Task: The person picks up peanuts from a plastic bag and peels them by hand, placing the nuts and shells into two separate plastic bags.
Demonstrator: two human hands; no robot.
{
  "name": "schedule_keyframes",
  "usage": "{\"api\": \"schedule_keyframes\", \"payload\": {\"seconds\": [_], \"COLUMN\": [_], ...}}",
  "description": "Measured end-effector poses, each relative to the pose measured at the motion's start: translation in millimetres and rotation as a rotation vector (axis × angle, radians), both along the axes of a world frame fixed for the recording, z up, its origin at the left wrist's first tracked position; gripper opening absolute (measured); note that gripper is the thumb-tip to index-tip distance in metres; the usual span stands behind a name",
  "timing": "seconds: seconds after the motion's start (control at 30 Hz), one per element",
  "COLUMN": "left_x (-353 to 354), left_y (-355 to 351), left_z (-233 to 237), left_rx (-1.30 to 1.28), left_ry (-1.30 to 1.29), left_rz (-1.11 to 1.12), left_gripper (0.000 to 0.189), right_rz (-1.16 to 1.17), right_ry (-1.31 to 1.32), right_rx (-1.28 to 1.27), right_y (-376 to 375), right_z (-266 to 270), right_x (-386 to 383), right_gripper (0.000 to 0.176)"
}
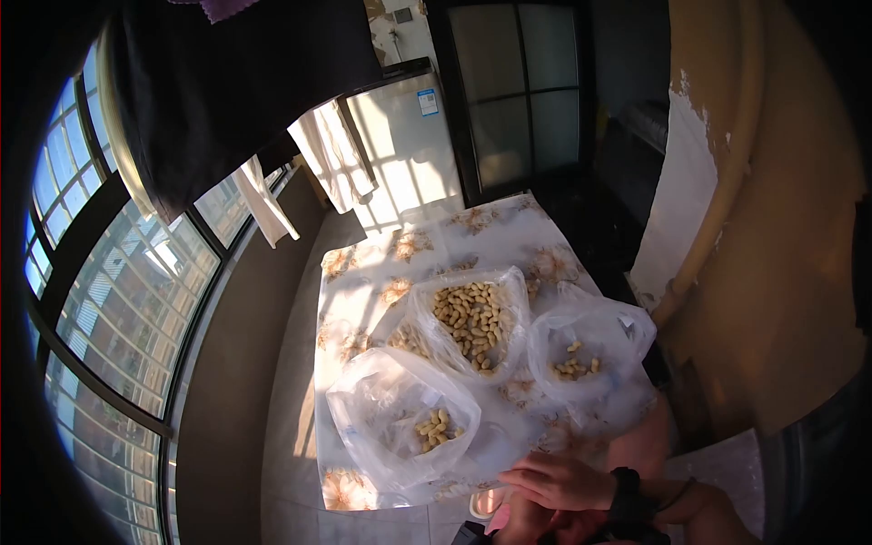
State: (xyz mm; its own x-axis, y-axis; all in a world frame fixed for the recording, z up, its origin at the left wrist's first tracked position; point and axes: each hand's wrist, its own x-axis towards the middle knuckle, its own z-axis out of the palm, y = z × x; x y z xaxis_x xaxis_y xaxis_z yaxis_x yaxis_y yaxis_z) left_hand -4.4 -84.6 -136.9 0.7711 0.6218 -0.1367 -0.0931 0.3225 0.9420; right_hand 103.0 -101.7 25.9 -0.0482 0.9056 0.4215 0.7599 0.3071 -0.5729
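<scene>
Near the front edge of the table, my right hand (565, 481) lies across my left hand (527, 516), its fingers stretched out and holding nothing visible. The fingers of my left hand are mostly hidden beneath it. Three clear plastic bags stand with their mouths spread. The middle bag (515, 350) holds a large heap of unshelled peanuts (472, 322). In the left bag (359, 409), closest to my hands, sits a small pile of peanuts (438, 429). A few more peanuts (575, 367) lie in the right bag (627, 327).
A flower-patterned cloth covers the table (436, 241). Barred windows (136, 318) line the left side, with dark clothing (245, 82) hanging above. Behind the table are a fridge (409, 145) and a dark-framed glass door (518, 91). A pipe (727, 200) runs down the right wall.
</scene>
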Motion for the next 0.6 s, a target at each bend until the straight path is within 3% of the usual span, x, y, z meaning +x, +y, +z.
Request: {"api": "schedule_keyframes", "payload": {"seconds": [0.27,0.4,0.43,0.5,0.53,0.6], "left_x": [-13.2,-13.5,-16.6,-17.6,-2.9,-7.4], "left_y": [11.9,39.2,47.9,64.0,62.7,74.1], "left_z": [41.9,99.0,99.2,95.6,140.3,129.6], "left_rx": [-0.674,-0.981,-0.982,-0.713,-0.715,-0.598], "left_ry": [-0.262,-0.296,-0.297,-0.279,-0.075,-0.140], "left_rz": [0.041,-0.017,-0.015,-0.118,0.086,-0.014], "left_gripper": [0.045,0.036,0.036,0.030,0.021,0.020], "right_rz": [0.029,-0.006,-0.004,-0.112,-0.150,-0.166], "right_ry": [-0.009,0.055,0.055,0.125,0.147,0.209], "right_rx": [0.070,0.151,0.149,0.176,0.150,0.127], "right_y": [-6.4,-3.9,-2.9,-2.1,-1.9,1.2], "right_z": [-13.1,-1.0,3.1,8.2,3.2,-2.6], "right_x": [-8.4,-0.4,3.4,10.7,15.4,23.0], "right_gripper": [0.028,0.030,0.030,0.030,0.029,0.029]}}
